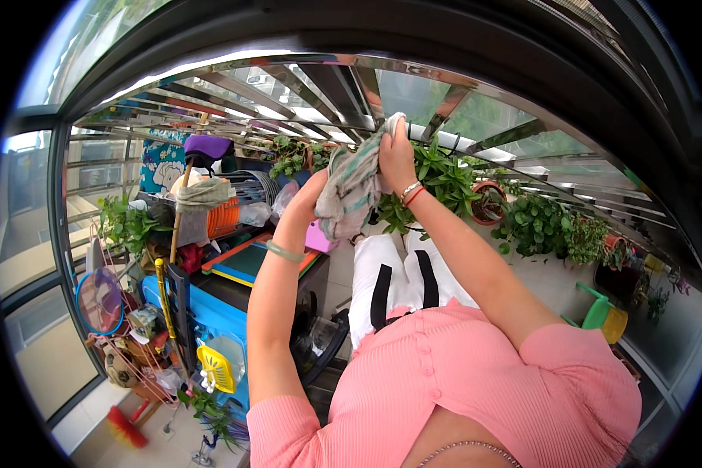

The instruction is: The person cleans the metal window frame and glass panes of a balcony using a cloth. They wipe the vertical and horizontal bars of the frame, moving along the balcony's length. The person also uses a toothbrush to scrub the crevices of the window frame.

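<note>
- Head view: a striped cloth (352,187) in green, grey and white was held up in front of the metal window bars (304,86), above the potted plants (437,183).
- The cloth's long axis ran steeply, from its upper end near the bars, pointing up and to the right, down to a lower end hanging toward the left.
- The right hand (396,156) was raised to the cloth's upper end, its grip closed around the bunched fabric there; beaded bracelets (412,192) were seen on that wrist.
- The left hand (313,191) was placed against the cloth's lower left side and largely hidden behind it; whether its grip was closed could not be told. A pale green band (284,251) was worn on that forearm.
- Left of the arms, a blue cabinet (214,320) stacked with household clutter was seen, and an orange basket (222,217) above it.
- To the right, more leafy pots (550,226) were lined along the ledge.
</note>
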### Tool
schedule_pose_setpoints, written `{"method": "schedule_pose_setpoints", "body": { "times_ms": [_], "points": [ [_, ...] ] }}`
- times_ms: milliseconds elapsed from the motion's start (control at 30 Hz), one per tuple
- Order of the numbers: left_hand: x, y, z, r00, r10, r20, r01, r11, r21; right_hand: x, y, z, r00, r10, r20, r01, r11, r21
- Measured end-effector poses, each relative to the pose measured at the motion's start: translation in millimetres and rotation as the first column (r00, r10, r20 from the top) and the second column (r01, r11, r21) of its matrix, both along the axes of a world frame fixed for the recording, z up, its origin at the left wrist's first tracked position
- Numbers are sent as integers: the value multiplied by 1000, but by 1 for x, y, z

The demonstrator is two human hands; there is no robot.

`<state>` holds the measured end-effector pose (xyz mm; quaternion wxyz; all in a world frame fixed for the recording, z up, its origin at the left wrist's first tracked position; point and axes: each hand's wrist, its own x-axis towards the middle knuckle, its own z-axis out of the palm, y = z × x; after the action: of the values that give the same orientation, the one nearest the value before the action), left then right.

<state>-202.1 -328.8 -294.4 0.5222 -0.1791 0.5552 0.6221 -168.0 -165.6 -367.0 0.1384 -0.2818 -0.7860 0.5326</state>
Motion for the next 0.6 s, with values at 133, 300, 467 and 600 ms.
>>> {"method": "schedule_pose_setpoints", "body": {
  "times_ms": [133, 300, 467, 600],
  "points": [
    [-14, 16, -23, 999, -42, -15, 43, 997, 64, -16, 19, -18, 973, 139, 184, -159, 982, 102],
    [-11, 8, -32, 995, -94, 45, 92, 994, 57, -12, 19, -21, 958, 150, 246, -200, 960, 194],
    [-18, -6, -24, 996, -61, 63, 51, 989, 142, -7, 11, -18, 993, 24, 114, -36, 994, 106],
    [-26, -27, -21, 991, -80, 105, 70, 992, 103, -6, -5, -4, 990, 6, 141, 9, 994, -105]
  ]
}}
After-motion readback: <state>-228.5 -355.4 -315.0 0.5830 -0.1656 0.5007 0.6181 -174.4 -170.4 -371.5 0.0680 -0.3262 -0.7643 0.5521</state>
